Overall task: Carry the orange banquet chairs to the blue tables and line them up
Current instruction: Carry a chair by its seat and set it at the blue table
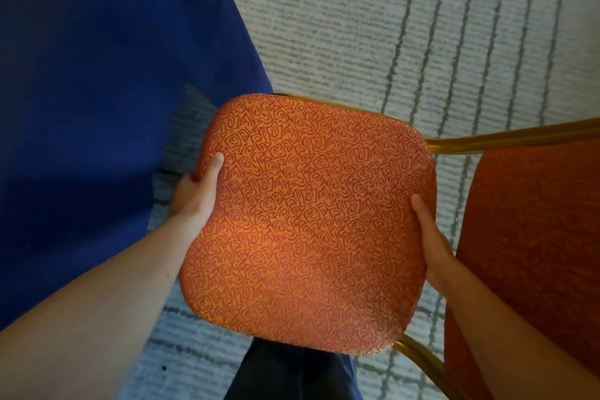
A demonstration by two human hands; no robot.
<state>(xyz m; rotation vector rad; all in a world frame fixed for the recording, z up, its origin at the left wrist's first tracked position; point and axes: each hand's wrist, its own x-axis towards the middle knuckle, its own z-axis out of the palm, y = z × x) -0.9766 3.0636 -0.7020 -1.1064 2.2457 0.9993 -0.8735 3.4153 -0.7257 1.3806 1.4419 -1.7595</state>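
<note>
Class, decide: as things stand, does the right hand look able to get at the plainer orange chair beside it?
Probably not yet: the right hand grips the patterned chair, as does the left hand. The plainer chair lies close, with nothing between.

You hold the orange chair [305, 221] by both sides of its padded seat, which has red swirls and a gold frame. Just right of it is a darker orange padded part [532, 237] with a gold bar. The blue desk [97, 91] is close on the left.
</note>
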